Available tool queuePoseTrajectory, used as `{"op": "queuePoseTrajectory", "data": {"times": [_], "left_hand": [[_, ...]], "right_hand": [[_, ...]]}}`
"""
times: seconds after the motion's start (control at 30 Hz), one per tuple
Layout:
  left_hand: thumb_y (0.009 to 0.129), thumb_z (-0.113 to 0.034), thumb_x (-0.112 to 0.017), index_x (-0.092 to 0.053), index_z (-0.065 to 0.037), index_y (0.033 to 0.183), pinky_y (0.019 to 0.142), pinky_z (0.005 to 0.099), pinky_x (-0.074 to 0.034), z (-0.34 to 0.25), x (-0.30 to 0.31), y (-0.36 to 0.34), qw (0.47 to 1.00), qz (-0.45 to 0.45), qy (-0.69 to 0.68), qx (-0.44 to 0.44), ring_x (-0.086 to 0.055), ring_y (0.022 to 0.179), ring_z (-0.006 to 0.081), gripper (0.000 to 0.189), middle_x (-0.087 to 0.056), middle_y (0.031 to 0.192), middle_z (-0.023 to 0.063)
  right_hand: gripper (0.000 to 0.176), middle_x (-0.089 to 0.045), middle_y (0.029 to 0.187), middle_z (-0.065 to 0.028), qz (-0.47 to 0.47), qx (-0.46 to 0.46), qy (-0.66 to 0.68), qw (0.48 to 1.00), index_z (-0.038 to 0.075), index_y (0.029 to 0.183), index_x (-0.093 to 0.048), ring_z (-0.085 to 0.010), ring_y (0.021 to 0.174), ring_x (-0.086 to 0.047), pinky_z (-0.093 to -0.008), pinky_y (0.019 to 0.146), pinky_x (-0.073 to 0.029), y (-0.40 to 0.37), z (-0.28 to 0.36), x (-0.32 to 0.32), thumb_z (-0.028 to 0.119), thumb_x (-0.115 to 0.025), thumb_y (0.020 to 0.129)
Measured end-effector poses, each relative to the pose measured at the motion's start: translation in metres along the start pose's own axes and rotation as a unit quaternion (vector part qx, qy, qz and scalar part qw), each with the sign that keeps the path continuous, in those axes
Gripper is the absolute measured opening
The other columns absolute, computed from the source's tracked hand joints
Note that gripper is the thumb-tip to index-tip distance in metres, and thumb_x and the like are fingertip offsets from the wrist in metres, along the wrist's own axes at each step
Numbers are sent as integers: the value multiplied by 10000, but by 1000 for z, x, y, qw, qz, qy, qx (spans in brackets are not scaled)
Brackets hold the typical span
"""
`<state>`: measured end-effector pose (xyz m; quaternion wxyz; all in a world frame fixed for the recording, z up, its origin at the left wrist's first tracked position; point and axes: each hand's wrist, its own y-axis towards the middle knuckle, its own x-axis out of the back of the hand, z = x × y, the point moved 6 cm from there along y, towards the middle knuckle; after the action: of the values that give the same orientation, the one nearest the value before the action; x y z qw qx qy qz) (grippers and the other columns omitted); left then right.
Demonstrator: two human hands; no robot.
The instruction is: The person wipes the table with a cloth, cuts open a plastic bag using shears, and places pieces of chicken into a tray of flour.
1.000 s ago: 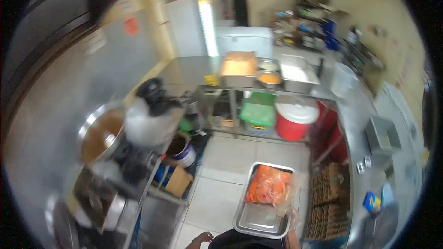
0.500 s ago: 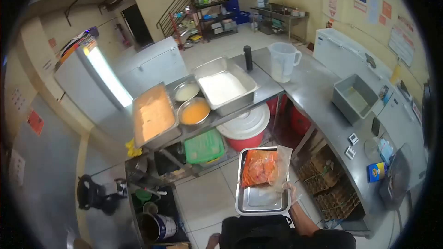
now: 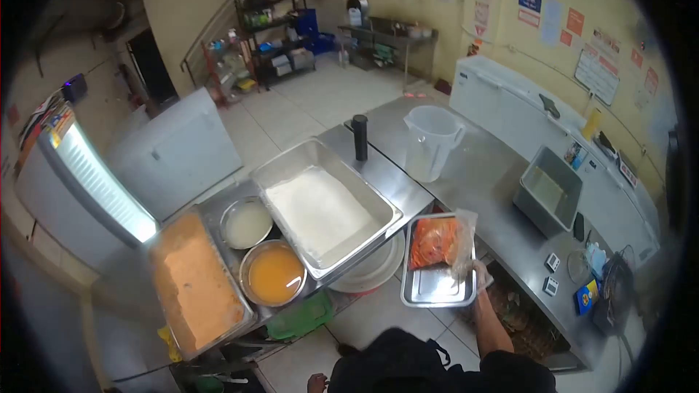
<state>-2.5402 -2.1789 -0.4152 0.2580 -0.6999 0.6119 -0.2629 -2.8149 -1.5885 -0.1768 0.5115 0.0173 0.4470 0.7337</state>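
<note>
A metal tray (image 3: pixel 439 295) is held out by my right hand (image 3: pixel 478 276), whose fingers grip its right edge. On it lies a clear plastic bag of orange-red marinated food (image 3: pixel 435 242), its loose end (image 3: pixel 464 233) hanging toward my right hand. My left hand (image 3: pixel 317 383) is low near the bottom edge, beside my dark clothing, partly visible and too small to read its fingers. Left of the tray, on the steel table, stand a deep pan of white powder (image 3: pixel 320 207), a bowl of orange liquid (image 3: pixel 274 274), a bowl of pale liquid (image 3: pixel 247 223) and a pan of orange-brown powder (image 3: pixel 194 284).
A clear pitcher (image 3: pixel 429 147) and black cylinder (image 3: pixel 360 137) stand on the counters. At right are a grey bin (image 3: pixel 550 191), two small timers and a blue-yellow box (image 3: pixel 586 296). A lidded white container (image 3: pixel 375 266) sits below. Freezers and shelves stand behind.
The view has moved closer to the table with the pans. My right hand has brought the tray and bag forward, closer to the counter corner.
</note>
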Motion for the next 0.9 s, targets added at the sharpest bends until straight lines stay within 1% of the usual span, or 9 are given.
{"op": "queuePoseTrajectory", "data": {"times": [0.1, 0.27, 0.33, 0.37, 0.43, 0.53, 0.57, 0.63, 0.9], "left_hand": [[934, -264, -548, -589, -35, 1135, 705, 392, -531, -40, -11, 27, 958, 171, 221, -65, -653, 852, 232, 307, -657, 976, 129], [954, -252, -523, -599, -6, 1097, 713, 358, -521, -136, -58, 79, 963, 107, 226, -100, -646, 830, 223, 295, -658, 959, 123], [946, -236, -554, -596, 13, 1131, 719, 366, -516, -165, -78, 111, 981, 12, 147, -129, -652, 818, 243, 314, -666, 963, 145], [950, -269, -471, -503, -15, 1247, 680, 397, -535, -129, -75, 157, 982, 95, -157, 46, -676, 856, 343, 392, -640, 1084, 166], [930, -246, -485, -586, -55, 1169, 703, 432, -529, -143, -130, 177, 954, 137, -241, 114, -653, 945, 343, 322, -644, 1108, 162], [912, -206, -585, -575, -35, 1199, 850, 405, -510, -207, -216, 171, 918, 112, 362, -119, -623, 1006, 283, 334, -640, 1077, 153], [915, -211, -584, -576, -32, 1198, 846, 402, -510, -223, -236, 170, 924, 132, 343, -101, -625, 995, 280, 335, -642, 1070, 153], [921, -221, -580, -577, -27, 1196, 839, 394, -511, -245, -270, 173, 929, 172, 322, -68, -629, 971, 275, 337, -647, 1057, 153], [945, -262, -567, -582, -5, 1186, 810, 362, -512, -332, -383, 173, 831, 327, 430, -133, -646, 878, 255, 353, -664, 1004, 153]], "right_hand": [[324, -613, 688, -144, -134, -106, -39, 985, -3, 738, -615, -281, 591, -595, -391, 563, -493, 16, -5, 40, 308, -624, 830], [295, -631, 706, -145, -224, -283, -122, 925, -39, 810, -642, -256, 614, -615, -373, 606, -515, 74, -54, 150, 253, -616, 779], [293, -632, 697, -119, -225, -366, -173, 886, -49, 868, -657, -207, 609, -613, -335, 620, -519, 127, -64, 175, 227, -590, 793], [311, -637, 729, -100, -223, -374, -190, 880, -42, 937, -660, -192, 636, -611, -327, 632, -518, 149, -71, 178, 224, -595, 790], [381, -641, 809, -57, -191, -403, -268, 854, -18, 1065, -655, -162, 699, -607, -311, 662, -519, 194, -79, 192, 232, -620, 780], [523, -642, 1007, -35, -82, -547, -325, 767, 9, 1202, -598, -152, 866, -608, -303, 777, -517, 224, -86, 204, 279, -667, 759], [541, -644, 1092, -98, -58, -428, -171, 886, -4, 1214, -589, -183, 973, -606, -324, 879, -494, 159, -170, 283, 296, -676, 772], [599, -628, 1175, -151, -46, -286, -438, 851, -19, 1239, -567, -238, 1061, -594, -377, 960, -459, 220, -120, 241, 368, -701, 803], [392, -684, 1019, -93, -300, -351, -398, 792, -16, 1144, -626, -190, 937, -627, -308, 862, -506, 142, -34, 205, 252, -694, 866]]}}
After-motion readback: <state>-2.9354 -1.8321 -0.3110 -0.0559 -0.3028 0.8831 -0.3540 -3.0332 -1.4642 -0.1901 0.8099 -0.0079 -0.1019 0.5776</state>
